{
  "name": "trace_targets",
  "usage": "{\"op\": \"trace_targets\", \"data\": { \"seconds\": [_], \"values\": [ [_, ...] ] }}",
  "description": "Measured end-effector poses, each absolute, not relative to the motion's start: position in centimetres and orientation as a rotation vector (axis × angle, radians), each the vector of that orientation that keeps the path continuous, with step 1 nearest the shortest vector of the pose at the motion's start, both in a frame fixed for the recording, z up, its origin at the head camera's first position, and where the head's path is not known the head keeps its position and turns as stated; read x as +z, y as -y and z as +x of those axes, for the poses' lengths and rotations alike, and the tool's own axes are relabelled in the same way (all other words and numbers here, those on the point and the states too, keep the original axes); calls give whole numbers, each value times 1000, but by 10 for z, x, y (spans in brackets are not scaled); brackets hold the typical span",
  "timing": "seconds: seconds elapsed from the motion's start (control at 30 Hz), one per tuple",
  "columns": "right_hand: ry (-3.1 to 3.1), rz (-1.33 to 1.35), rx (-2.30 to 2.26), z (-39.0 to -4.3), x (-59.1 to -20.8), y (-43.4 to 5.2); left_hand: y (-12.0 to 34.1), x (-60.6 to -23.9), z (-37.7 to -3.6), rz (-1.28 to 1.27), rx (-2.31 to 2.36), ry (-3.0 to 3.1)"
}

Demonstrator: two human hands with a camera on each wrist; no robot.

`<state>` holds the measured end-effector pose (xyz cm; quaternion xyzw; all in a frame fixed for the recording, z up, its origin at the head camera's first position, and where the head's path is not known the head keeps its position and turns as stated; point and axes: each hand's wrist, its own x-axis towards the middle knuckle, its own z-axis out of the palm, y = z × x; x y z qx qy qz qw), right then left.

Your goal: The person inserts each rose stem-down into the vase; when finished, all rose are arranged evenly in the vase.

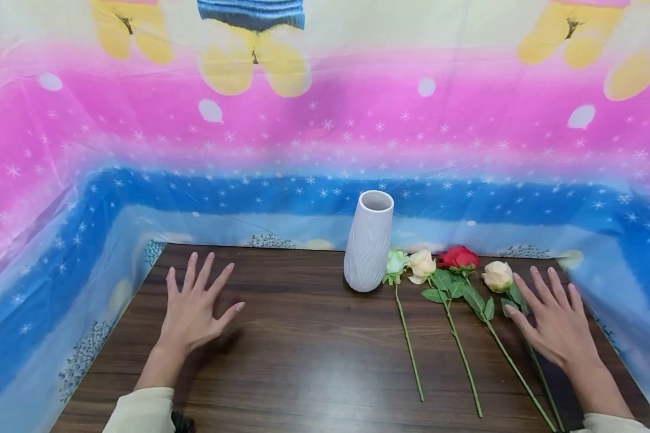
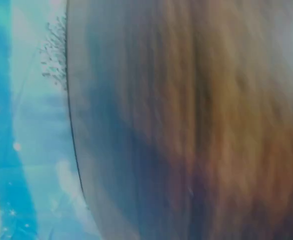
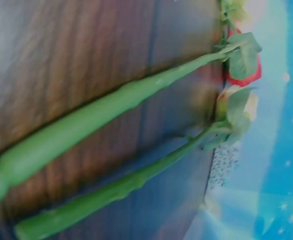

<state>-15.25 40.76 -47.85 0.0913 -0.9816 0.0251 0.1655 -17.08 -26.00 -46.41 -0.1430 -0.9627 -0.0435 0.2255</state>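
A: Far left, the left hand (image 1: 192, 310) lies flat over the dark wooden table (image 1: 303, 361), fingers (image 1: 208, 273) straight and fanned wide, thumb out to the side. Nothing in it, nothing under it but bare wood.

B: And the left wrist view backs that up: only blurred wood grain and the blue cloth edge.

A: Moving across, a white ribbed vase (image 1: 368, 243) stands upright near the back edge, mouth open.

B: Just right of it, four flowers lie side by side, heads toward the backdrop: a pale green rose (image 1: 396, 263) touching the vase's foot, a cream rose (image 1: 422, 264), a red rose (image 1: 458, 258), then another cream rose (image 1: 497, 276).

A: On to the right hand (image 1: 558, 325), fingers straight and spread, palm down over the stem of that last cream rose, thumb tip by its leaves. Nothing pinched.

B: The right wrist view shows two green stems (image 3: 111, 105) lying loose on the wood, no finger round either.
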Motion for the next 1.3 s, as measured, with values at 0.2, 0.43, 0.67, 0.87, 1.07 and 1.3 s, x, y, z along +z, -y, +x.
{"op": "trace_targets", "data": {
  "seconds": [0.2, 0.43, 0.67, 0.87, 1.07, 1.3],
  "values": [
    [2753, 306, 105, -154, -469, -397, 243, -461, -175, -424, -205, 2531],
    [2716, 313, 173, -156, -459, -384, 225, -458, -180, -455, -300, 2457],
    [2707, 330, 361, -160, -444, -366, 201, -453, -185, -469, -535, 2393],
    [2703, 251, 879, -165, -429, -347, 178, -445, -185, -439, -883, 2411],
    [2614, 273, 1145, -172, -422, -331, 155, -434, -187, -422, -1145, 2430],
    [2647, 238, 1337, -179, -422, -315, 129, -423, -196, -490, -1355, 2327]
  ]
}}
